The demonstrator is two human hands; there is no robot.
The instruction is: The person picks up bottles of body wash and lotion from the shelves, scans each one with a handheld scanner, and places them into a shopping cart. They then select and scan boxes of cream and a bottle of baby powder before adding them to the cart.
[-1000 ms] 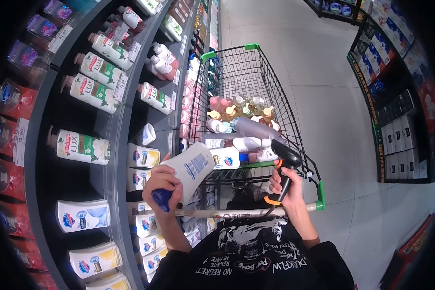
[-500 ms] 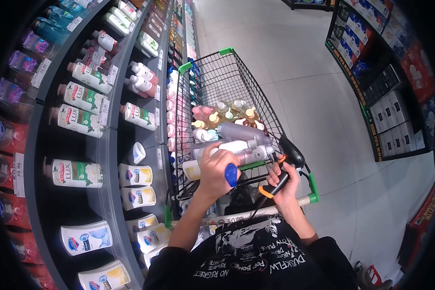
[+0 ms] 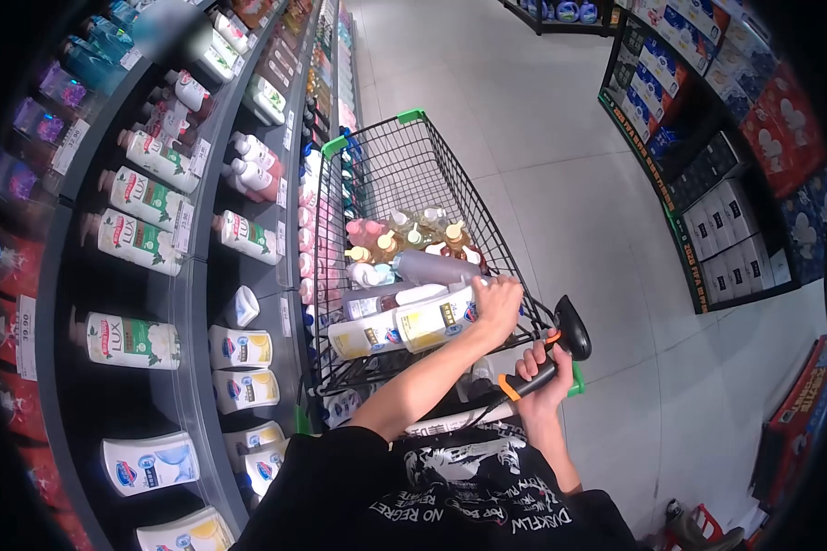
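Note:
My left hand is closed around the cap end of a white and yellow body wash bottle, which lies on its side in the near end of the shopping cart. A similar bottle lies to its left, end to end with it. My right hand grips the handle of a black and orange barcode scanner, outside the cart's near right corner. Beyond the two bottles are a grey-purple bottle on its side and several pump bottles. The held bottle's cap is hidden by my fingers.
Shelves of body wash and pump bottles run along the left, close to the cart. On the right stands a display of boxed goods, across the grey tiled floor. Red items are at the lower right.
My left hand has moved right, and the bottle whose blue cap faced me now lies crosswise in the cart. The scanner has shifted slightly right and down, still in my right hand.

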